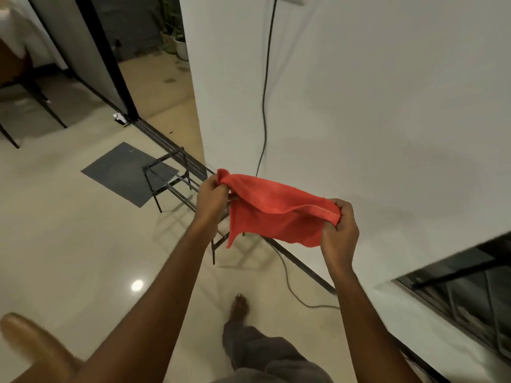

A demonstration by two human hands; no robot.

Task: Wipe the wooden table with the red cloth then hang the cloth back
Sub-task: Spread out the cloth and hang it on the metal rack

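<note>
The red cloth is stretched out in the air between both hands, above a low black metal rack that stands by the white wall. My left hand pinches the cloth's left corner. My right hand grips the right edge, and the cloth sags between them with its lower part hanging. A blurred wooden edge, possibly the table, shows at the bottom left corner.
A black cable runs down the white wall and across the glossy tiled floor. A grey mat lies under the rack's far end. My bare foot is on the floor. A dark window frame is at right; chair legs stand at far left.
</note>
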